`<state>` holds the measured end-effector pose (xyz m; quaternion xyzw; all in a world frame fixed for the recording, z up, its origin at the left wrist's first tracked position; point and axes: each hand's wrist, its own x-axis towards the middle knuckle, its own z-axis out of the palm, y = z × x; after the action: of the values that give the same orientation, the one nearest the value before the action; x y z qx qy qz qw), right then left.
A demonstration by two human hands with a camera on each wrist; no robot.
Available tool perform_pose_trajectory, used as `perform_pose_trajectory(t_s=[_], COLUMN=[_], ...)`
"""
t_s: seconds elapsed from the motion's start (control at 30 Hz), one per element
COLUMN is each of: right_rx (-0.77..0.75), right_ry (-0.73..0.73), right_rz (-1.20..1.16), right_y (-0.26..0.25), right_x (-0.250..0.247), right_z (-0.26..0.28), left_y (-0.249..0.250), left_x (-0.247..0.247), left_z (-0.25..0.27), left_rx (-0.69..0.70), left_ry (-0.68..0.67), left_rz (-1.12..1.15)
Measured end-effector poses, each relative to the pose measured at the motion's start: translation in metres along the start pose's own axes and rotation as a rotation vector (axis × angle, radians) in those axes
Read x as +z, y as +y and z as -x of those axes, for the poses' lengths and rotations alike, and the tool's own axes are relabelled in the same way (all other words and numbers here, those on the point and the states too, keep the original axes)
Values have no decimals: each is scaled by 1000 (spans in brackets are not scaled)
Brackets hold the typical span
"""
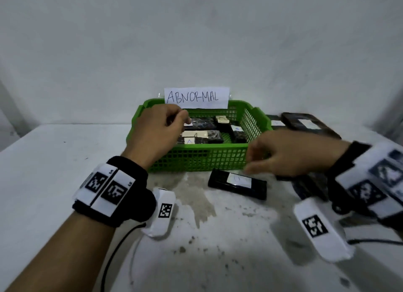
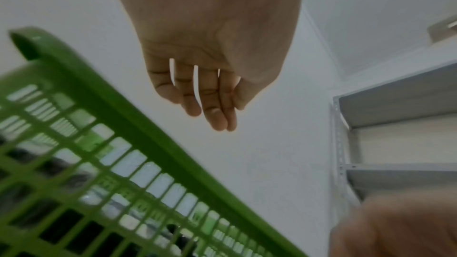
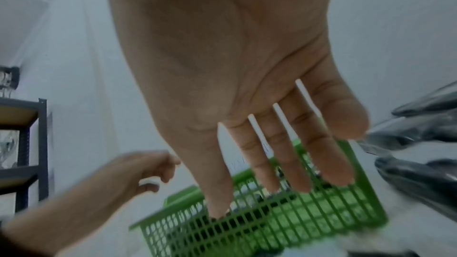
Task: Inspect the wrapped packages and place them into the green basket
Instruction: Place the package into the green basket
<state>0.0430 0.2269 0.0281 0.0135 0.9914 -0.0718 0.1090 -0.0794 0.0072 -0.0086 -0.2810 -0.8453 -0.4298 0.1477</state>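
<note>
The green basket (image 1: 200,158) stands mid-table and holds several black wrapped packages (image 1: 202,134) with small labels. My left hand (image 1: 174,120) hovers over the basket's left side, holding nothing. In the left wrist view this hand (image 2: 212,108) has relaxed, nearly straight fingers above the basket rim (image 2: 123,124). My right hand (image 1: 257,158), blurred, is at the basket's front right corner, just above a black package (image 1: 237,183) lying on the table. In the right wrist view the right hand (image 3: 272,173) is spread and empty in front of the basket (image 3: 321,222).
A paper sign reading ABNORMAL (image 1: 196,97) stands at the basket's back rim. More black packages (image 1: 305,123) lie to the right of the basket and under my right wrist (image 1: 309,187). The white table (image 1: 54,171) meets a wall behind. Metal shelving (image 2: 395,124) stands nearby.
</note>
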Motion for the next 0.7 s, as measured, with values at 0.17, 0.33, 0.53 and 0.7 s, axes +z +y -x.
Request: perform_pose_trajectory(t_s=[0.17, 0.33, 0.53, 0.7], right_rx=[80, 115, 28, -97], right_ry=[-70, -27, 56, 254], right_rz=[182, 136, -301, -487], right_y=[3, 4, 3, -5], right_x=[52, 66, 57, 27], right_z=[-5, -14, 16, 27], left_y=[29, 31, 41, 42], left_x=[9, 34, 34, 12], left_z=[20, 33, 36, 31], left_rx=[51, 54, 146, -98], left_ry=[-143, -304, -392, -454], left_rz=[58, -30, -77, 108])
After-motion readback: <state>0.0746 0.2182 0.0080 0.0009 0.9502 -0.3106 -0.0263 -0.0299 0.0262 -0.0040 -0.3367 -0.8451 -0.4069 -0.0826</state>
